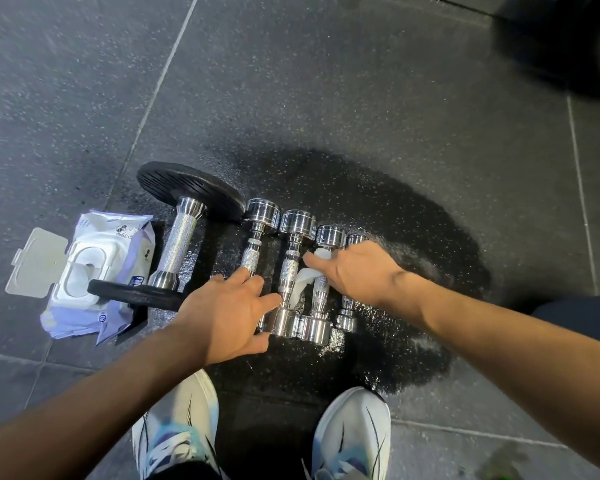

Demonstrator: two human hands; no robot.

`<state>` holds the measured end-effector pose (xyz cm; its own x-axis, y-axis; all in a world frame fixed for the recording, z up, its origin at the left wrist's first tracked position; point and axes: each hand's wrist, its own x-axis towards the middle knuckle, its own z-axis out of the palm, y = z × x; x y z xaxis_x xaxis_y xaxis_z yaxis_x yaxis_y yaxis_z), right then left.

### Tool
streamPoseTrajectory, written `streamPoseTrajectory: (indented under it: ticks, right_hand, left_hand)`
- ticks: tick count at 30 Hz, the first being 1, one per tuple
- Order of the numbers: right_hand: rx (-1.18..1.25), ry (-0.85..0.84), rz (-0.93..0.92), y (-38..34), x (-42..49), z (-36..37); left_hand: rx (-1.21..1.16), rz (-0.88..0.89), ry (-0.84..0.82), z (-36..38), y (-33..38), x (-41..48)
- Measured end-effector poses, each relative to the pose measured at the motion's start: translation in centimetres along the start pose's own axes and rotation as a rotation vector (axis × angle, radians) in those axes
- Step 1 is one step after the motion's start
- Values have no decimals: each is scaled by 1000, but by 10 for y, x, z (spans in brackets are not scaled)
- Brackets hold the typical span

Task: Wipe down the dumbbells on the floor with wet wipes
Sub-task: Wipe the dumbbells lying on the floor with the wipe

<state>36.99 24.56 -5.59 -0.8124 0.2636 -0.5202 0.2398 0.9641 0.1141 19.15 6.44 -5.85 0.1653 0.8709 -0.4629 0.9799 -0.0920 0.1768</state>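
Note:
Four small chrome dumbbells lie side by side on the dark rubber floor: the first, the second, the third and the fourth. A larger dumbbell with black plates lies to their left. My right hand holds a white wet wipe against the third dumbbell's handle, fingers curled over it. My left hand rests with straight fingers on the handles of the first and second dumbbells, covering the near end of the first.
A purple pack of wet wipes lies at the left with its lid flipped open. The floor around the dumbbells is wet and dark. My two white shoes stand just below. A dark round object sits at the top right.

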Motion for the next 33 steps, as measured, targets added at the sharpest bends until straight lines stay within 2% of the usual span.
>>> streamPoseTrajectory:
  ticks: [7,11,13,16,18,21,24,28,30,33]
  right_hand:
    - [217,335,230,7,-10,18]
    - [178,335,369,-5,-22,27]
    - [300,391,445,-16,-28,27]
    - [666,437,503,-29,-30,24]
    - [807,408,543,-33,-26,24]
    - [785,267,631,-35,-16,22]
    - [636,183,654,-36,-10,15]
    - [373,55,585,-34,-2,3]
    - [398,34,670,-33,4,2]
    - [562,37,782,-32,8,0]
  left_hand:
    - [-3,1,-3,0,0,0]
    - [-5,0,-4,0,1,0]
    - [-3,-1,-3,0,0,0]
    - [-2,-4,-7,0,1,1]
    - [1,-4,-14,-1,1,1]
    - [-1,-3,-17,-1,0,1]
    - [-1,0,-16,-1,0,1]
    - [2,0,-17,-1,1,1]
    - [-2,-1,-14,-1,0,1]
    - [4,0,-18,-1,1,1]
